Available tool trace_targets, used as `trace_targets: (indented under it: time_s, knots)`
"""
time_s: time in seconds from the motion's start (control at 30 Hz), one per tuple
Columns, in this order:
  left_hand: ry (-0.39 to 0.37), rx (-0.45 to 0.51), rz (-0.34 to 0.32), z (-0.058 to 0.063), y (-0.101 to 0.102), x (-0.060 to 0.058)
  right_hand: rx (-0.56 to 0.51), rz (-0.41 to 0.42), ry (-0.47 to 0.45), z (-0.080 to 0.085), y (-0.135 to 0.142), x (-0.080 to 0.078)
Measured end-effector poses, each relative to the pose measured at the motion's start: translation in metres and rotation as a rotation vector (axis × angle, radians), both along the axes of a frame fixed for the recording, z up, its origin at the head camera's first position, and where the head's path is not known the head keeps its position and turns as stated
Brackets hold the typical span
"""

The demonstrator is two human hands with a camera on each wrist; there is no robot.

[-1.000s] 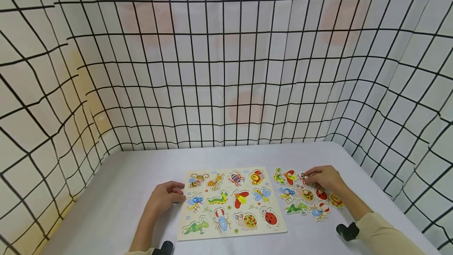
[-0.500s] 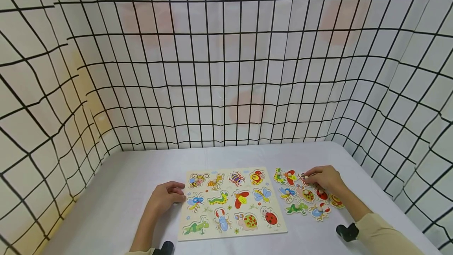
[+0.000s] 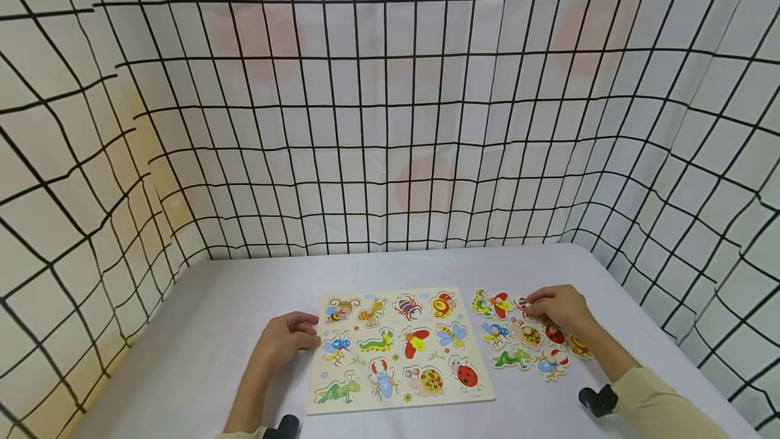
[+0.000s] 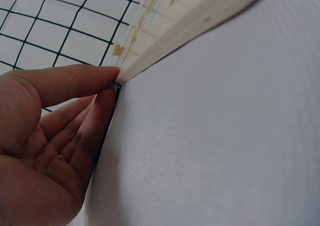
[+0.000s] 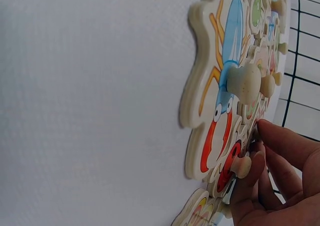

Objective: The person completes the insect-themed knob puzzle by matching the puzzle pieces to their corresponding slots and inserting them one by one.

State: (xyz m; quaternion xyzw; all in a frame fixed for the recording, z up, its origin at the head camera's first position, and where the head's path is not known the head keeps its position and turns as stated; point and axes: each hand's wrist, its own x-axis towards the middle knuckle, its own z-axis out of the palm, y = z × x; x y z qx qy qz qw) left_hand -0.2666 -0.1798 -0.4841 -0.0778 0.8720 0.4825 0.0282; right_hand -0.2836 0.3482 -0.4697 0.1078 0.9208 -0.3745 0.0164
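A pale wooden peg puzzle board (image 3: 359,406) printed with colourful insects lies flat on the table. Along its left edge, the fingers and thumb of my left hand (image 3: 283,341) rest extended; in the left wrist view the thumb tip sits right at the board's edge (image 4: 165,47). Right of the board, my right hand (image 3: 559,308) pinches a small piece (image 3: 520,305) with dark and red lines, mostly hidden by the fingers, amid the cluster of knobbed insect pieces. Close to those fingertips in the right wrist view are the ladybird piece (image 5: 225,176) and the blue stag beetle piece (image 5: 206,104).
Several loose pieces lie close together, including a green grasshopper (image 3: 510,358), a blue mosquito (image 3: 495,333) and a snail (image 3: 529,335). White walls with a black grid (image 3: 402,208) enclose the white table (image 3: 244,283) at the back and sides.
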Motion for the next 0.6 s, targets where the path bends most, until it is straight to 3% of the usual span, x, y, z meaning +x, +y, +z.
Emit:
trace_targets:
  time_s: [0.6]
  knots:
    - [-0.009, -0.013, -0.006, -0.0001, 0.0002, -0.0014, -0.041, 0.000, -0.010, 0.0025, 0.0004, 0.0007]
